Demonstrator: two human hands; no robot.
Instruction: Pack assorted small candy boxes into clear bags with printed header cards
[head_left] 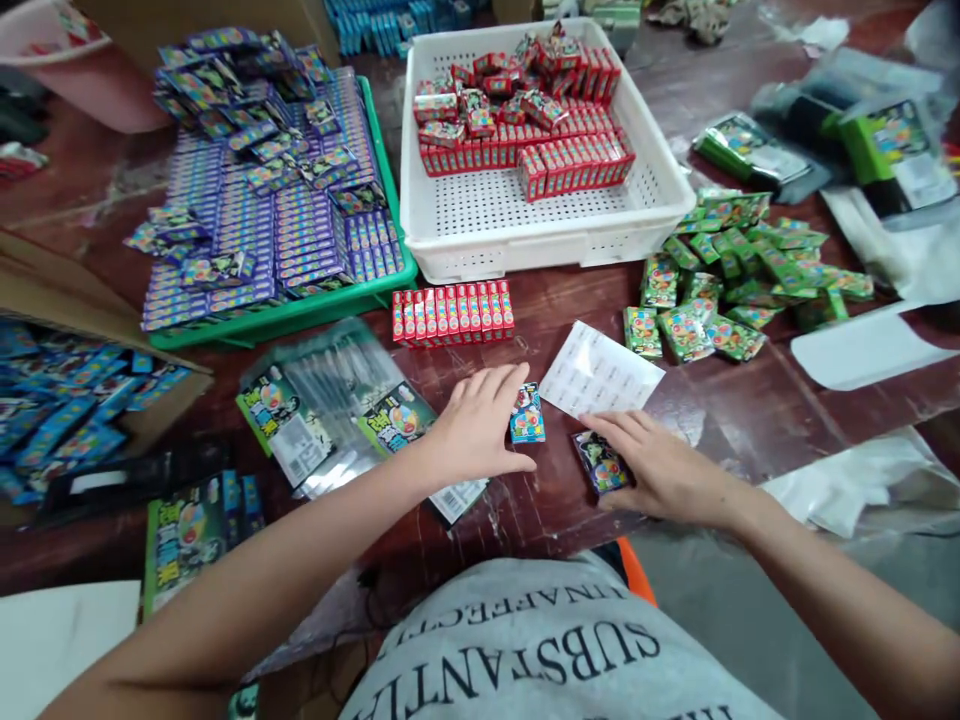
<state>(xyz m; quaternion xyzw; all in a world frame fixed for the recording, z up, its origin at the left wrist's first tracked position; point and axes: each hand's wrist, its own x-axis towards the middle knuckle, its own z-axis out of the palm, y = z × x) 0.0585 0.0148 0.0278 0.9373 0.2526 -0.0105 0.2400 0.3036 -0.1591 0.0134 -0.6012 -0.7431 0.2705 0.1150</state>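
My left hand (480, 425) is spread around the left side of a small blue candy box (529, 415) lying on the table. Its fingertips are by the box's top end, and the thumb stands a little apart below it. To the right, my right hand (660, 465) grips a small dark purple box (600, 465) with fingers over the top end and thumb at the bottom. Just above the hands lies a white sheet of printed stickers (600, 370). Beyond it, a row of red boxes (454, 313) stands side by side.
A green tray (386, 175) piled with purple boxes and a white basket (540, 250) with red boxes stand behind. Green boxes (750, 255) lie loose at right. Clear printed bags (330, 370) lie left of my hands, near a carton (172, 395) of blue boxes.
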